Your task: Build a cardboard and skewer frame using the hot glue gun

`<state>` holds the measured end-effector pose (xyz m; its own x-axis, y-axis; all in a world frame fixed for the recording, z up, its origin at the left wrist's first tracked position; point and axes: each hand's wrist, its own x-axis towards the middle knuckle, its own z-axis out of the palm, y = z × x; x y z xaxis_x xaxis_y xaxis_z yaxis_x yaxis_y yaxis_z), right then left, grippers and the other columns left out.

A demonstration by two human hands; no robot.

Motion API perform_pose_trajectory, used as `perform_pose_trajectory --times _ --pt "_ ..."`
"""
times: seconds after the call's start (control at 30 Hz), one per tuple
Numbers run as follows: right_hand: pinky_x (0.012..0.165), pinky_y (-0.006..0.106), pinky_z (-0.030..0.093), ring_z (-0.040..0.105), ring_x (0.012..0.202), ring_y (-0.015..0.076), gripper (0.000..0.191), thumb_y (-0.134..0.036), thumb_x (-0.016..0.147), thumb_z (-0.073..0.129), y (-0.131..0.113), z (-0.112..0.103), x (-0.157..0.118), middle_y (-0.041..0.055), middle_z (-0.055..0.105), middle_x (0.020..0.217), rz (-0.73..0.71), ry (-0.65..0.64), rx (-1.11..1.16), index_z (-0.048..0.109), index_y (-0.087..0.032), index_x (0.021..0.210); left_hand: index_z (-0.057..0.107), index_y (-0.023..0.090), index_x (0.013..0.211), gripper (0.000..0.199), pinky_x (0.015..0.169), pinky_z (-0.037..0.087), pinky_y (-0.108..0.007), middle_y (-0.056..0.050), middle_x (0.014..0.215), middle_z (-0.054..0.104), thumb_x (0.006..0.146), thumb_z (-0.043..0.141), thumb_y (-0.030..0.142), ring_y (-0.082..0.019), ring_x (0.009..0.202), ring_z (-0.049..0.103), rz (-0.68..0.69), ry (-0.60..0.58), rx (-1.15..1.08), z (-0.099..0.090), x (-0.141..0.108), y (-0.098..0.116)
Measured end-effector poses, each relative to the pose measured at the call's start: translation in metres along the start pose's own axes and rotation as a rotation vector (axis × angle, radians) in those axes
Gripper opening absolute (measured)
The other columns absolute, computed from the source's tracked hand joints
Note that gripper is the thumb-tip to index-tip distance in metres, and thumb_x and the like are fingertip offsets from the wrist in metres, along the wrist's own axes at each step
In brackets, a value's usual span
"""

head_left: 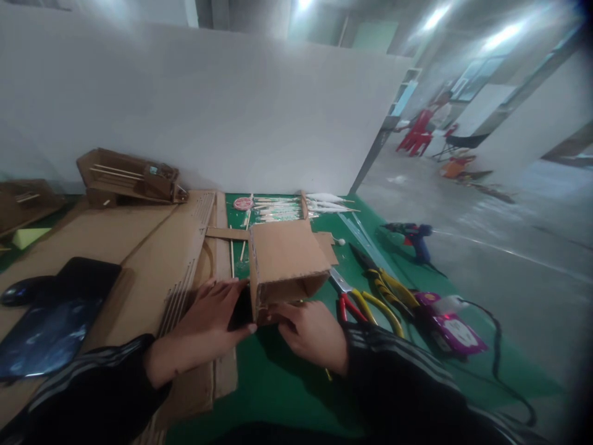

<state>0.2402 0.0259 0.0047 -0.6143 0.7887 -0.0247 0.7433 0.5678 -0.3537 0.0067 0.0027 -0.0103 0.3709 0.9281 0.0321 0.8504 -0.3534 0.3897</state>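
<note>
Well, held an open-ended brown cardboard box [290,250] with left hand [210,318] and right hand [310,327] over the green counter [278,386]; had red-and-yellow-handled scissors [356,296] and yellow-handled pliers [399,289] crowding right, flat brown cardboard [134,247] left.

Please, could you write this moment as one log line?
left hand: at left side of cardboard box | right hand: at box's lower front edge | right of box: scissors, pliers

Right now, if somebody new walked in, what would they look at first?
Probably the cardboard box in the middle, with the left hand and right hand at its near end. Next, perhaps, the purple block on the right of the green table, and the scissors with red and yellow handles, just right of the box.
</note>
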Motion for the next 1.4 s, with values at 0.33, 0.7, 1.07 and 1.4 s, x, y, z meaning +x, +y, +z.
perform_pose_trajectory --times 0.33,0.7,1.07,1.4 --pt "0.080 0.026 0.048 0.073 0.095 0.0199 0.033 -0.013 0.084 0.051 0.0032 -0.0019 0.0002 -0.0003 0.078 0.102 0.001 -0.025 0.093 0.073 -0.028 0.104 0.045 0.023 0.138 0.066 0.118 0.021 -0.059 -0.011 0.147 0.052 0.085 0.067 0.054 -0.035 0.139 0.042 0.021 0.016 -0.027 0.0036 0.0038 -0.0009" --pt "0.081 0.024 0.049 0.072 0.094 0.0181 0.032 -0.012 0.085 0.050 0.0070 -0.0009 -0.0005 0.0032 0.078 0.099 -0.060 0.012 0.114 0.072 -0.024 0.105 0.044 0.026 0.141 0.068 0.117 0.023 -0.059 -0.009 0.145 0.054 0.085 0.065 0.058 -0.036 0.138 0.043 0.045 0.042 -0.027 0.0075 0.0031 -0.0064" --pt "0.082 0.027 0.049 0.072 0.096 0.0202 0.038 -0.016 0.087 0.050 0.0032 -0.0007 0.0000 0.0019 0.078 0.104 -0.091 -0.027 0.050 0.070 -0.028 0.117 0.047 0.025 0.137 0.064 0.117 0.022 -0.060 -0.010 0.144 0.055 0.085 0.066 0.056 -0.036 0.138 0.043 0.051 0.059 -0.031 0.0066 0.0028 -0.0043" --pt "0.079 0.024 0.048 0.072 0.092 0.0178 0.031 -0.013 0.086 0.050 0.0043 -0.0013 0.0000 0.0025 0.078 0.097 -0.072 -0.031 0.070 0.072 -0.024 0.104 0.045 0.026 0.140 0.064 0.117 0.024 -0.058 -0.009 0.146 0.054 0.087 0.064 0.056 -0.035 0.138 0.043 0.051 0.037 -0.029 0.0041 0.0022 -0.0028"
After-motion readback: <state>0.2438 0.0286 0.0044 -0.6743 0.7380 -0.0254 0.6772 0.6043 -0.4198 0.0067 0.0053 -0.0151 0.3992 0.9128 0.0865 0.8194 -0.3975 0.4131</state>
